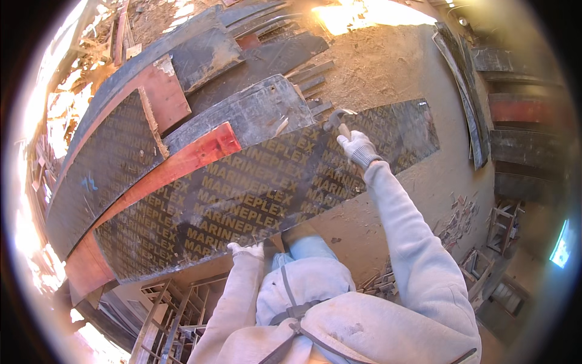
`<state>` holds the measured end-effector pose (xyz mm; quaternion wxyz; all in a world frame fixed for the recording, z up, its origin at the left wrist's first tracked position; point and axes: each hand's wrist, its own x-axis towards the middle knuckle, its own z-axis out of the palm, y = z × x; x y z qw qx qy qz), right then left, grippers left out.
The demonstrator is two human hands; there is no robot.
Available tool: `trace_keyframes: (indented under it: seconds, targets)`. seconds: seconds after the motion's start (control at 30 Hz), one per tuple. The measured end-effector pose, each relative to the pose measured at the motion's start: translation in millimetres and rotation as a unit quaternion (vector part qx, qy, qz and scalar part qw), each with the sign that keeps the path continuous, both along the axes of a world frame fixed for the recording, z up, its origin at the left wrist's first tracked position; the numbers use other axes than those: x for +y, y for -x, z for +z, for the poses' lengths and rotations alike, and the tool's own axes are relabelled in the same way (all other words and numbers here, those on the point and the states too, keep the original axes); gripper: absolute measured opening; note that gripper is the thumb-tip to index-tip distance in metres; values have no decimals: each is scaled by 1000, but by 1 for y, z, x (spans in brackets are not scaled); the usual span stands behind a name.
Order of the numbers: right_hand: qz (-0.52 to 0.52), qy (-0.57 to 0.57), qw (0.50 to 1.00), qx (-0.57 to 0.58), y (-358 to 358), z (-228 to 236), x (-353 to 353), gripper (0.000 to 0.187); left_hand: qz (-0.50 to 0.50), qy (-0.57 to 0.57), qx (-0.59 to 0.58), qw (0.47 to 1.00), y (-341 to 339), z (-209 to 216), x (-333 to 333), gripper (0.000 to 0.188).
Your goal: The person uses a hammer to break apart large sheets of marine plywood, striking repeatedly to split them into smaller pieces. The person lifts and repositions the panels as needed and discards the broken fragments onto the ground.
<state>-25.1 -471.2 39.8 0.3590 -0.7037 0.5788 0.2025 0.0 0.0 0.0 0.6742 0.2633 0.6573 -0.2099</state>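
A long dark plywood panel [242, 200] with rows of yellowish printed lettering lies slantwise in front of me, over other boards. My right hand [357, 148], in a pale glove, is closed round the handle of a claw hammer [343, 130]. The hammer's metal head is over the far edge of the panel, right of the middle; whether it touches the wood I cannot tell. At the panel's near edge my left hand [245, 250], also gloved, grips the rim, its fingers partly hidden. A reddish board [200, 153] shows along the panel's far side.
Worn grey sheets [242, 112] and another printed panel [103, 164] are stacked beyond and to the left. Curved dark boards [464, 97] lean at the right. Wooden frames [163, 327] stand at lower left. Wood scraps [458, 221] litter the floor at the right.
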Motion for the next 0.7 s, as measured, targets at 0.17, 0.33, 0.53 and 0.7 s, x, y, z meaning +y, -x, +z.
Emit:
trace_keyframes:
  seconds: [0.17, 0.33, 0.53, 0.7]
  targets:
    - [-29, 138, 988, -67, -40, 59, -16, 48, -2, -15, -5, 1000, 10, 2, -1, 87]
    - [-4, -84, 994, -64, -47, 73, -26, 45, 6, -23, 32, 999, -6, 11, -10, 88]
    - [-135, 141, 950, -246, -25, 27, -4, 31, -12, -38, 26, 999, 6, 11, -2, 83]
    - [0, 225, 974, -35, 14, -16, 58, 45, 32, -3, 23, 999, -3, 11, -7, 83]
